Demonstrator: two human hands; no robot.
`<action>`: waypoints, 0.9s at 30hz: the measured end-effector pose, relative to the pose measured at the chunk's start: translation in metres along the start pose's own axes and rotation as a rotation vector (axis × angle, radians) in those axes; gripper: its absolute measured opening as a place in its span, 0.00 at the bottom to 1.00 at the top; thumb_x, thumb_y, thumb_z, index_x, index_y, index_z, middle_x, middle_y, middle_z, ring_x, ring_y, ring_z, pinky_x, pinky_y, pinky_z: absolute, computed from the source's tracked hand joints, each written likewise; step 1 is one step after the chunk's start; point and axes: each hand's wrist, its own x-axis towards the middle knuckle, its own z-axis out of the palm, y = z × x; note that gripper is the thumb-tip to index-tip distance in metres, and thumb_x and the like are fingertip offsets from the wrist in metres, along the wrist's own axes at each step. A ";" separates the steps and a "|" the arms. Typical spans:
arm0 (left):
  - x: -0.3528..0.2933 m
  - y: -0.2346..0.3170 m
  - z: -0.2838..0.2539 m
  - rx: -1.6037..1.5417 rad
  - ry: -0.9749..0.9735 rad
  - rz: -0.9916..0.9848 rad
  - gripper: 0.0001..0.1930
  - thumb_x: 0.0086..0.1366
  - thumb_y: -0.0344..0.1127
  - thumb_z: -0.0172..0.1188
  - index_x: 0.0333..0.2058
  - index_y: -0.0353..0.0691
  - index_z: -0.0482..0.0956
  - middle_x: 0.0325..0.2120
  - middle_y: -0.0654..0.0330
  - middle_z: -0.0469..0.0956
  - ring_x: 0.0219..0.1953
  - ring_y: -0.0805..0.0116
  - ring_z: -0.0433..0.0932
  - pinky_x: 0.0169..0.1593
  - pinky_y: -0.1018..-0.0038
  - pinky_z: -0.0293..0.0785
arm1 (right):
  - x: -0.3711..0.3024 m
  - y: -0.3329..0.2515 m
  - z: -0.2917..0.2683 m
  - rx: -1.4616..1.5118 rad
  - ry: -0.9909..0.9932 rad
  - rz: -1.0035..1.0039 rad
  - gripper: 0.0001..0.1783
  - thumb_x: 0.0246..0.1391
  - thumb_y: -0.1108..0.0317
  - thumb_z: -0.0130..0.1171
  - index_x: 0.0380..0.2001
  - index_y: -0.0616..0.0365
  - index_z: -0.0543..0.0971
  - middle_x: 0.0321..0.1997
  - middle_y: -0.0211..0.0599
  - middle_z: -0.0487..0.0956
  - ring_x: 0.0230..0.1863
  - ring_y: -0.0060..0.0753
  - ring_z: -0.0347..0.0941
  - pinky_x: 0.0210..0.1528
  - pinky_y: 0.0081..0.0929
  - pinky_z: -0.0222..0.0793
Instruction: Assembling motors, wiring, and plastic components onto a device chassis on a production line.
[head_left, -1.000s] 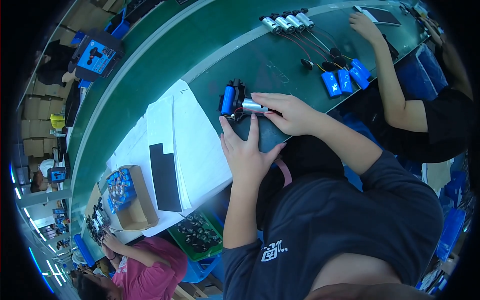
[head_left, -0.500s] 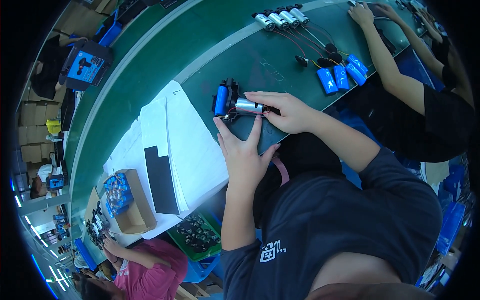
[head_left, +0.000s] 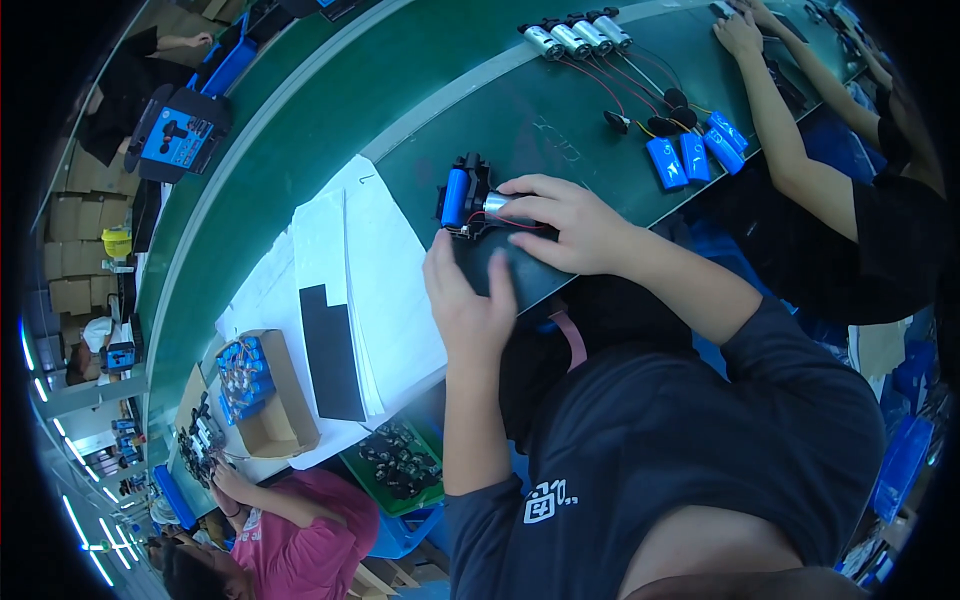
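A black plastic housing (head_left: 477, 177) lies on the green bench, with a blue battery pack (head_left: 454, 197) and a silver motor (head_left: 494, 203) set in it. Thin red wire loops beside the motor. Over the motor is my right hand (head_left: 575, 228), its fingers spread and fingertips at the metal; the thumb stands apart from it. The hand hides the motor's right end. My left hand (head_left: 468, 305) is open, fingers apart and somewhat blurred, its longest fingertip close to the housing's lower left corner. Whether it touches cannot be made out.
White paper sheets (head_left: 395, 290) with a black rectangle lie left. Beyond are a carton (head_left: 285, 405) of blue battery packs and a green crate (head_left: 430, 490) of dark parts. Several motors (head_left: 575, 38) and wired blue packs (head_left: 667, 163) lie right, near a co-worker's arm (head_left: 790, 150).
My left hand has drawn back slightly down and left, off the motor's lower side. My right hand's fingers have shifted over the motor, covering more of it. The view has moved slightly.
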 end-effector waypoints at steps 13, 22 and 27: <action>0.009 -0.014 0.014 -0.011 0.219 -0.095 0.17 0.56 0.30 0.68 0.42 0.30 0.75 0.38 0.48 0.76 0.41 0.50 0.76 0.45 0.63 0.74 | 0.011 -0.006 0.016 -0.075 0.091 -0.002 0.10 0.52 0.75 0.61 0.40 0.60 0.81 0.49 0.44 0.78 0.47 0.42 0.77 0.46 0.32 0.74; 0.011 -0.012 0.011 -0.009 0.185 -0.167 0.16 0.57 0.32 0.68 0.39 0.29 0.76 0.34 0.47 0.76 0.37 0.51 0.77 0.43 0.65 0.73 | 0.015 -0.014 0.022 -0.164 0.099 -0.031 0.04 0.50 0.77 0.59 0.32 0.64 0.77 0.49 0.45 0.78 0.44 0.41 0.78 0.43 0.31 0.75; 0.009 -0.012 0.011 -0.030 0.195 -0.146 0.15 0.56 0.31 0.67 0.39 0.29 0.75 0.33 0.47 0.75 0.37 0.49 0.76 0.41 0.63 0.73 | 0.014 -0.015 0.022 -0.130 0.099 -0.008 0.04 0.50 0.78 0.59 0.32 0.64 0.77 0.49 0.46 0.78 0.44 0.43 0.78 0.44 0.32 0.75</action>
